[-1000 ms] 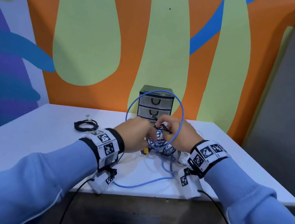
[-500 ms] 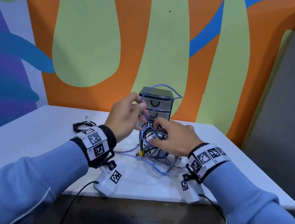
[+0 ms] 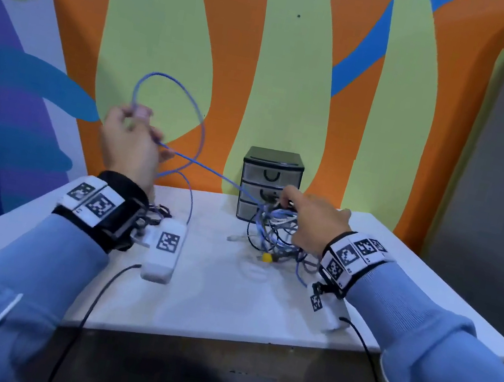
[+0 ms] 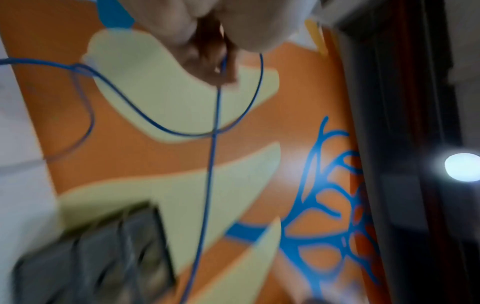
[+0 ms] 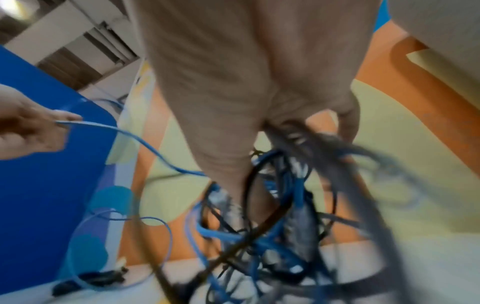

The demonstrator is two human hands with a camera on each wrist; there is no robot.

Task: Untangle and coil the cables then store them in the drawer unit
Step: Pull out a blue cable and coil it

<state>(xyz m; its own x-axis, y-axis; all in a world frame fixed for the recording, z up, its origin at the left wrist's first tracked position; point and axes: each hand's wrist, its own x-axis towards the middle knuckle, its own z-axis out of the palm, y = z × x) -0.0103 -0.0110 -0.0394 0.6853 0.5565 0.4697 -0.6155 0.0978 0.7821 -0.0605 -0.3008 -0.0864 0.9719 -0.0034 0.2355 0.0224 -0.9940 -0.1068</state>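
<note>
The worktop (image 3: 219,298) carried everything, and the drawer unit (image 3: 269,190) stood at its far edge, just beyond the right hand (image 3: 311,224), all three drawers closed; nothing looked ready to go in yet. Under and in front of that hand sat the tangle of cables (image 3: 276,238), blue, grey, black and white strands knotted together. The right hand's fingers were curled into the top of the heap, gripping a bunch of strands, I judged to anchor it so that pulling would free one line rather than drag the lot.

The left hand (image 3: 130,140) was raised well away to the other side, pinching the blue cable (image 3: 211,169) between thumb and fingertips. From that pinch the cable ran taut down to the tangle, while its free length arched in a big loop above the left hand and dropped to the worktop beside the wrist. A small black coil (image 5: 91,280) lay beyond the left wrist, apart from the heap, seemingly already wound.
</note>
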